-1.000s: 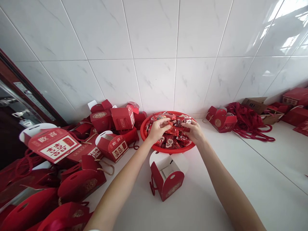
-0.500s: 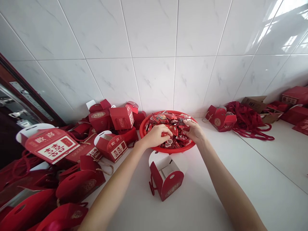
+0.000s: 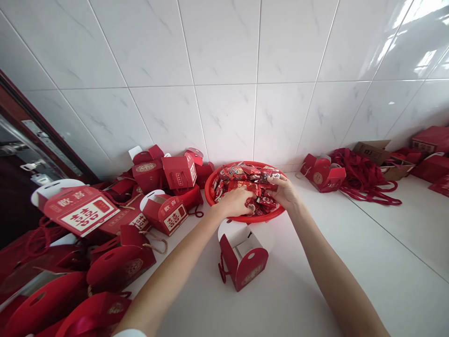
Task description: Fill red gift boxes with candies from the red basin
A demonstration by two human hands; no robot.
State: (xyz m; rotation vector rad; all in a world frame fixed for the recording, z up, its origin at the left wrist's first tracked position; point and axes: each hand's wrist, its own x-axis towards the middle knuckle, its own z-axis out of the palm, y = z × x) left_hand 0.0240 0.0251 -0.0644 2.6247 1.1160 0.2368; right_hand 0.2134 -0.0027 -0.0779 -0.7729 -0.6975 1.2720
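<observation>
Bearing the characters "歡喜" and "囍", two red boxes [image 3: 169, 214] sit at the left of a white worktop [image 3: 368, 252] by a tiled wall [image 3: 224, 117]. An open box [image 3: 251, 271] stands before a red basket [image 3: 267, 216] of wrapped sweets [image 3: 242, 185], where the left hand [image 3: 235, 203] and right hand [image 3: 286, 192] reach; whether either grip is clamped cannot be told.

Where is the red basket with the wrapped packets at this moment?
In the head view, the red basket sits near the centre, between the tiled wall and an open red box, with the left hand and right hand at its packets.
</observation>
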